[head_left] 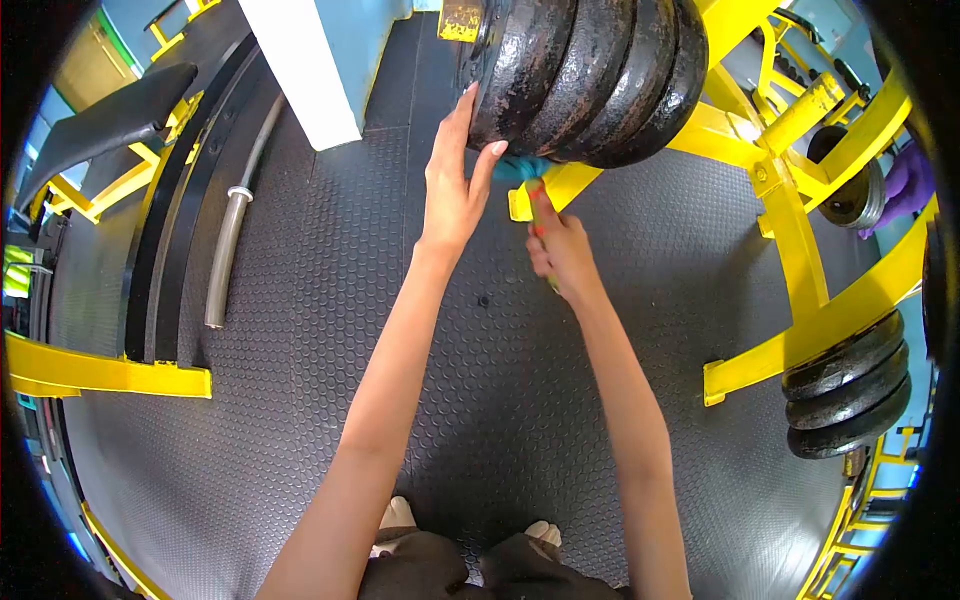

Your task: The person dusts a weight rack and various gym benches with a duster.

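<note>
Several black weight plates, scuffed and shiny, hang side by side at the top on a yellow rack. My left hand rests against the face of the nearest plate, thumb and fingers apart, gripping nothing. In my right hand is the green and red handle of a brush. Its blue-green head touches or lies just under the lower edge of the plates, partly hidden behind them. The fingers of that hand are wrapped around the handle.
Yellow rack legs stand at right, bearing more black plates. A metal barbell lies on the dark studded floor at left, beside a bench with black padding. A white and blue pillar rises behind.
</note>
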The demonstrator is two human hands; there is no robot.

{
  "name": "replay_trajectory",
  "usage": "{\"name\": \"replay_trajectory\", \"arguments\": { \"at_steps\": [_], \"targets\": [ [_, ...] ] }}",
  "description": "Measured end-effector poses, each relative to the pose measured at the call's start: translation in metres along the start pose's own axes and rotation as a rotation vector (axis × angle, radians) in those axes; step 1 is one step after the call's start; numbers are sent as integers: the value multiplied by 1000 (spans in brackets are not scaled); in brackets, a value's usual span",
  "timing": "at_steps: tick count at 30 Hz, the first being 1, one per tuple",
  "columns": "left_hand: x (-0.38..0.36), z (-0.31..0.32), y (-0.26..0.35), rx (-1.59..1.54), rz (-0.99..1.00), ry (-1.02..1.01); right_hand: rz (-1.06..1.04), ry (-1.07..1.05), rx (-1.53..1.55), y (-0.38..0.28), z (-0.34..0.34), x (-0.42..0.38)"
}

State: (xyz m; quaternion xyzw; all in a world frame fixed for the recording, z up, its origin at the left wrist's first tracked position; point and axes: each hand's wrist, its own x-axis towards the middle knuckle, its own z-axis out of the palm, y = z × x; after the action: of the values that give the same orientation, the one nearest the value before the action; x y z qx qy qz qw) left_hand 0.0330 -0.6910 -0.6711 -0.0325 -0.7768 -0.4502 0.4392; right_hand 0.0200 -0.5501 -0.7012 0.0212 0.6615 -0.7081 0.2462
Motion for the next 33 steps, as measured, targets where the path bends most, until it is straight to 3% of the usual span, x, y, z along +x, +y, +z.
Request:
{"name": "replay_trajectory", "arguments": {
  "at_steps": [3,8,10,12,15,20,24,26,31,33],
  "targets": [
    [1,-3,-2,-11,11,-6,-65,34,64,18,11,12],
    [1,-6,-4,-80,12,-19,-1,23,-229,64,-7,-73],
    [0,-5,-10,-84,47,20,117,6,-126,61,-19,-116],
    [-2,-6,-5,-94,-130,-26,184,22,-47,55,-36,-136],
    [-4,-3,-10,-145,-119,-18,249,99,95,52,-44,-147],
    [-2,-2,-12,-41,-36,-7,248,30,20,41,-27,-169],
    [1,-4,-16,23,17,-19,260,120,10,40,-52,-174],
    [0,-4,-16,11,8,-14,207,268,-21,36,-53,-182],
    [-2,-3,-12,8,-66,1,321,62,-41,32,-55,-221],
    [-1,-2,-16,25,-19,11,325,163,-90,23,-64,-228]
  ]
}}
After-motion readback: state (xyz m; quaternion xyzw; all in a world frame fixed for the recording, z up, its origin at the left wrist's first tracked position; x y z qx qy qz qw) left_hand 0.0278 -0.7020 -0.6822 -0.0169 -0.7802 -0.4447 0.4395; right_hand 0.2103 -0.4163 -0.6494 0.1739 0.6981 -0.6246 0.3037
